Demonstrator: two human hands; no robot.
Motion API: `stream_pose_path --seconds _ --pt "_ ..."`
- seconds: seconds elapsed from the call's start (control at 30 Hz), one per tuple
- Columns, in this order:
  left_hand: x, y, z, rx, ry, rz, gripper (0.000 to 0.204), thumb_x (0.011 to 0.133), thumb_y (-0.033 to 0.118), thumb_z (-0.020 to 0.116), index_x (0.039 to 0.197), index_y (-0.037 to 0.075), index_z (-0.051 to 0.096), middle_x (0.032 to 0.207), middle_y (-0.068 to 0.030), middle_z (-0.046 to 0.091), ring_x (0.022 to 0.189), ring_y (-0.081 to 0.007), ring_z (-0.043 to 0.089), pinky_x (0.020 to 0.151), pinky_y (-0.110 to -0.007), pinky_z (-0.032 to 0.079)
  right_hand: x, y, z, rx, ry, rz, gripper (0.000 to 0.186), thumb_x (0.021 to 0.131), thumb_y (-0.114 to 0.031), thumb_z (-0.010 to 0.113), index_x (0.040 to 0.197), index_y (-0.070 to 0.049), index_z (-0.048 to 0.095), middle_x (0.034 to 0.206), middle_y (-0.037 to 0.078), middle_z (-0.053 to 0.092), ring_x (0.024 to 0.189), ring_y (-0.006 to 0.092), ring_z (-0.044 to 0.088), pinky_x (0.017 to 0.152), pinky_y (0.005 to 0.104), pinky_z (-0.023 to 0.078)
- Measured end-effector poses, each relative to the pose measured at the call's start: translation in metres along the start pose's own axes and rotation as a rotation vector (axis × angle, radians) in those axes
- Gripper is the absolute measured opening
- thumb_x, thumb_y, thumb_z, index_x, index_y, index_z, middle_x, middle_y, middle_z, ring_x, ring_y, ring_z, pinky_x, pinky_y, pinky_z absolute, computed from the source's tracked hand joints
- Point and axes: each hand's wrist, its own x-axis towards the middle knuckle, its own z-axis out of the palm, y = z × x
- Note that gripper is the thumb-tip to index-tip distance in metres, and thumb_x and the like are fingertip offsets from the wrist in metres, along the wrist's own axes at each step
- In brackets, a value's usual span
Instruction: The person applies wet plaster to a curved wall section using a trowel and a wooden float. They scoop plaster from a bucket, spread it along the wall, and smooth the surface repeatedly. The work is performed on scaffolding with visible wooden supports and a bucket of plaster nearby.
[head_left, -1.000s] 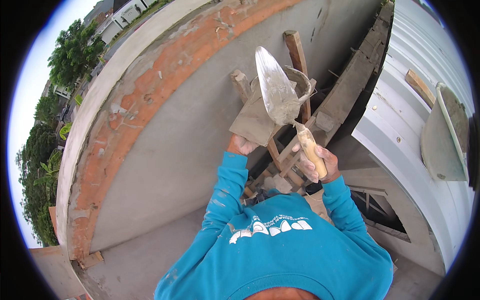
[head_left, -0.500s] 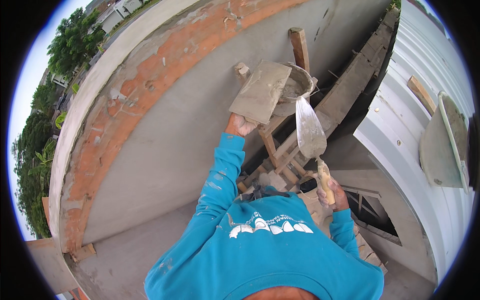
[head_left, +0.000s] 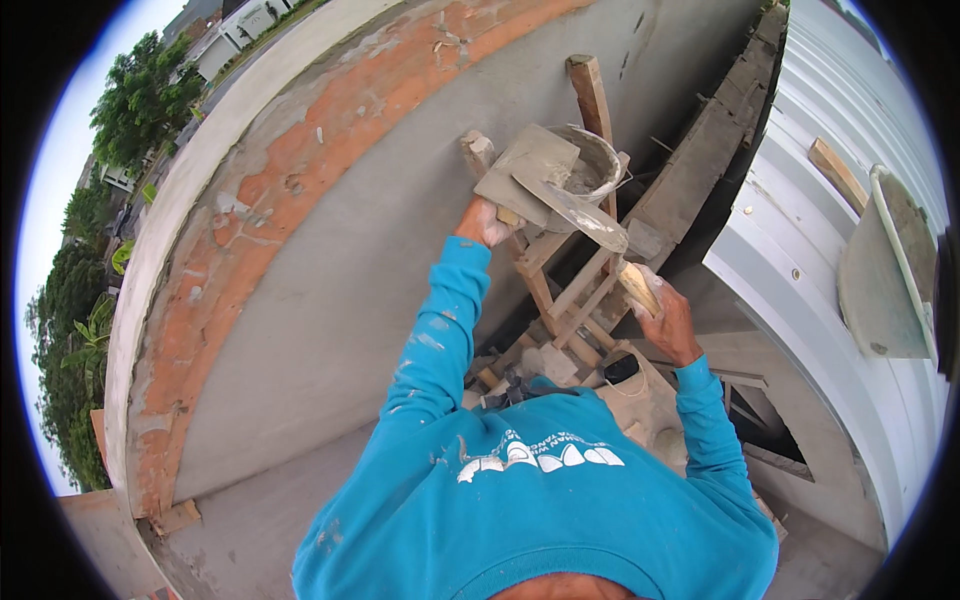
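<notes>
My left hand (head_left: 484,222) is closed round the handle of a flat rectangular plastering float (head_left: 535,158), whose grey plate is smeared with mortar. In my right hand (head_left: 668,318) is a pointed brick trowel (head_left: 585,218), gripped by its pale wooden handle. Its blade points up and left and its tip overlaps the near edge of the float; I cannot tell whether they touch. Just behind both tools stands a bucket (head_left: 607,160) with grey mortar in it, partly hidden by the float.
The bucket is by wooden posts (head_left: 592,95) and a timber frame (head_left: 565,300). A curved wall (head_left: 330,300), smooth grey below and bare orange near its top, runs along the left. Corrugated metal sheeting (head_left: 800,220) lies right, carrying a wood piece (head_left: 838,175) and a cut-open container (head_left: 885,290).
My right hand has moved up, swinging the trowel's blade leftward from upright to lie across the float's near edge. The float has shifted slightly in my left hand, showing its handle.
</notes>
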Motion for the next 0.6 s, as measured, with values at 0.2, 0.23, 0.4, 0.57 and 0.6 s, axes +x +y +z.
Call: stream_pose_path --seconds 0.2,0.23,0.4,0.57,0.6 --pt "-0.027 -0.009 -0.011 0.02 -0.09 0.038 0.044 0.101 0.03 0.054 0.137 0.006 0.049 0.132 -0.0116 0.059 0.117 -0.0265 0.061 0.097 -0.046 0.053 0.067 0.064 0.024 -0.148 0.016 0.171 0.048 0.084 -0.015 0.069 0.128 0.001 0.059 0.11 0.025 0.067 0.105 0.0413 0.065 0.089 0.0426 0.051" --pt "-0.028 -0.011 -0.013 0.039 -0.09 0.038 0.044 0.101 0.03 0.054 0.137 0.006 0.049 0.132 -0.0114 0.059 0.117 -0.0262 0.061 0.097 -0.046 0.053 0.07 0.066 0.025 -0.11 0.058 0.151 0.048 0.084 -0.016 0.069 0.128 0.0 0.059 0.109 0.025 0.068 0.104 0.0412 0.065 0.089 0.0423 0.051" --pt "-0.029 -0.004 -0.007 0.116 -0.022 0.003 0.044 0.101 0.032 0.053 0.137 0.007 0.049 0.133 -0.0107 0.058 0.117 -0.0255 0.061 0.097 -0.046 0.053 0.08 0.045 0.027 0.017 0.095 0.131 0.046 0.086 -0.018 0.069 0.127 0.001 0.06 0.11 0.024 0.069 0.104 0.0379 0.067 0.089 0.0399 0.051" --pt "-0.006 -0.009 -0.01 0.128 0.019 -0.046 0.042 0.102 0.033 0.051 0.136 0.008 0.049 0.132 -0.0102 0.058 0.118 -0.0252 0.06 0.095 -0.047 0.053 0.059 0.014 0.013 0.122 0.074 0.075 0.047 0.085 -0.014 0.069 0.128 0.002 0.06 0.114 0.021 0.068 0.105 0.0333 0.068 0.091 0.0376 0.051" --pt "-0.003 -0.01 -0.012 0.124 0.014 -0.047 0.042 0.102 0.033 0.051 0.135 0.008 0.049 0.131 -0.0103 0.058 0.117 -0.0251 0.06 0.095 -0.047 0.054 0.052 0.007 0.01 0.139 0.047 0.055 0.047 0.085 -0.013 0.069 0.128 0.002 0.06 0.115 0.021 0.068 0.105 0.0327 0.068 0.091 0.0372 0.051"
